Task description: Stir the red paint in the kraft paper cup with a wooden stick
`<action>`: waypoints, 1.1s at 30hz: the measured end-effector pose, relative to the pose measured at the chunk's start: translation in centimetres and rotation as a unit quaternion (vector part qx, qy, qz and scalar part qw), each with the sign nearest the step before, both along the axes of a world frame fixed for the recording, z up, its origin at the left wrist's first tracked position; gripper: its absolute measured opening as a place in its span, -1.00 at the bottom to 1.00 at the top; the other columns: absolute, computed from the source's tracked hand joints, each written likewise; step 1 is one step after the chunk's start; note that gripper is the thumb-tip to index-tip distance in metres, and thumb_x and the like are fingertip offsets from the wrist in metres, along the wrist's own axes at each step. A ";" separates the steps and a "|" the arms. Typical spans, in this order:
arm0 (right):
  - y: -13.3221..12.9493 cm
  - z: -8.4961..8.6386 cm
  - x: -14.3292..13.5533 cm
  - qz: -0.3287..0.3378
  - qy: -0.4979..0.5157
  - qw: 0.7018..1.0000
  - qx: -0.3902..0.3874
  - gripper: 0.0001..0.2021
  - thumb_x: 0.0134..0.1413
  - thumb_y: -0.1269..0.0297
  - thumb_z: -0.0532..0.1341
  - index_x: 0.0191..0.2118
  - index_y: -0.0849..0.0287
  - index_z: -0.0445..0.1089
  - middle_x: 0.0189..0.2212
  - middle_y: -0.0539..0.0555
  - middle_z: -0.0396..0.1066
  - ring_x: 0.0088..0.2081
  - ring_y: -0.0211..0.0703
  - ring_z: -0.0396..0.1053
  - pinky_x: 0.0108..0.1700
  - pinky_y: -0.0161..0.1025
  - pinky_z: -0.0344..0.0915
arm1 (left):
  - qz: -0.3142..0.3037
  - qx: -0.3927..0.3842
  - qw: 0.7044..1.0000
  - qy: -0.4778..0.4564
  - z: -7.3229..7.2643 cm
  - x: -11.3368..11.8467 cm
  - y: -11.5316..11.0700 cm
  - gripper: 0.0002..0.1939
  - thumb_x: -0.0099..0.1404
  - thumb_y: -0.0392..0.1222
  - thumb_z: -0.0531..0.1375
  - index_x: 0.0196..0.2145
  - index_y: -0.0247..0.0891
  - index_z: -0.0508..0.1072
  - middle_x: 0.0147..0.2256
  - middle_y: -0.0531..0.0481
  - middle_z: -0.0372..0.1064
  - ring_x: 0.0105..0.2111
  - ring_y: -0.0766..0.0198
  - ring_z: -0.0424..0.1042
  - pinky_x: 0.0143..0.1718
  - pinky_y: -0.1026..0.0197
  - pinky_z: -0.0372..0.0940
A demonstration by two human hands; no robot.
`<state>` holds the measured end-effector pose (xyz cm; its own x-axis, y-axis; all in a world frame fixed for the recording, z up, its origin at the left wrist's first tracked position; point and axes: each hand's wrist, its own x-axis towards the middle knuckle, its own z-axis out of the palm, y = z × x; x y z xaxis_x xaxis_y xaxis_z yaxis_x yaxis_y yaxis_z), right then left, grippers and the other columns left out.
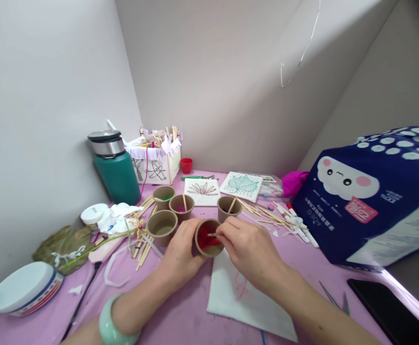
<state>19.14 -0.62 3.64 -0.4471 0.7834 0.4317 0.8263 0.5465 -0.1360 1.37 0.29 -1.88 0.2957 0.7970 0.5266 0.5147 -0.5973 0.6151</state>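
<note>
A brown cup (201,238) with red paint inside is tilted toward the camera. My left hand (182,251) is wrapped round its left side. Between the thumb and fingers of my right hand (247,247) is a short stick (212,235), whose far end is in the red paint. Under my right hand and forearm lies a white cloth (224,297) with pink-red lines on it. Close by stand other brown cups: one with green paint (163,195), one with a stick and pink paint (181,206), one with dark contents (228,207) and one with pale liquid (161,227).
A teal bottle (118,175) and a decorated box (155,165) stand at the back left. A white bowl (24,287) is at the left edge. Rightward are wooden sticks (267,211), a large blue package (367,206), scissors (335,298) and a black phone (389,309).
</note>
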 end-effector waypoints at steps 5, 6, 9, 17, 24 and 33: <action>0.3 -0.5 0.0 0.008 -0.032 0.999 0.033 -0.82 0.01 0.57 0.08 -0.44 0.20 0.37 -0.49 0.00 0.32 -0.49 -0.28 0.17 -0.47 -0.28 -0.07 | 0.001 0.003 1.000 -0.006 0.0 0.0 0.1 -0.46 0.10 -0.37 0.23 0.03 -0.15 0.22 -0.03 -0.05 0.30 -0.03 0.16 0.30 -0.01 0.09 0.26; 0.3 -0.6 0.0 0.019 -0.035 0.999 0.027 -0.82 0.01 0.57 0.09 -0.45 0.20 0.36 -0.50 0.00 0.32 -0.49 -0.28 0.17 -0.47 -0.28 -0.06 | 0.002 0.005 1.000 -0.006 0.0 0.0 0.1 -0.45 0.10 -0.37 0.23 0.04 -0.15 0.21 -0.02 -0.06 0.30 -0.02 0.15 0.30 0.00 0.08 0.26; 0.3 -0.6 -0.2 0.039 -0.031 0.999 0.017 -0.84 0.03 0.55 0.10 -0.44 0.21 0.37 -0.48 0.00 0.33 -0.49 -0.28 0.20 -0.46 -0.28 -0.04 | 0.004 0.002 1.000 -0.002 -0.1 -0.1 0.0 -0.46 0.10 -0.35 0.24 0.03 -0.15 0.22 -0.02 -0.05 0.30 -0.02 0.15 0.30 0.00 0.09 0.26; -0.2 -0.5 -0.7 0.046 -0.021 0.998 -0.033 -0.87 0.06 0.52 0.14 -0.41 0.19 0.38 -0.44 -0.01 0.36 -0.45 -0.29 0.25 -0.45 -0.28 -0.04 | -0.011 -0.009 1.000 0.004 -0.3 0.0 0.0 -0.51 0.15 -0.32 0.21 0.03 -0.15 0.22 -0.02 -0.06 0.30 -0.01 0.15 0.30 0.01 0.08 0.25; -0.1 -0.9 -0.6 -0.034 -0.092 0.994 0.048 -0.86 0.04 0.52 0.14 -0.48 0.21 0.34 -0.52 0.03 0.33 -0.51 -0.25 0.17 -0.48 -0.22 -0.17 | -0.012 -0.004 1.000 0.020 -0.1 -0.1 0.0 -0.45 0.12 -0.39 0.19 0.06 -0.15 0.19 0.00 -0.08 0.28 0.01 0.13 0.27 0.02 0.03 0.24; -0.5 -0.5 -0.9 0.014 -0.068 0.997 -0.017 -0.88 0.09 0.45 0.14 -0.44 0.20 0.35 -0.47 0.00 0.38 -0.48 -0.28 0.23 -0.47 -0.23 -0.15 | -0.019 -0.009 1.000 0.015 -0.2 -0.1 0.0 -0.48 0.14 -0.38 0.17 0.05 -0.18 0.20 -0.01 -0.10 0.28 0.01 0.13 0.27 0.04 0.02 0.24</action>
<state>18.28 -1.11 3.09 -0.5209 0.7836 0.3387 0.8234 0.5659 -0.0429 1.27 0.28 -2.06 0.3416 0.7936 0.5036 0.5098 -0.6066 0.6101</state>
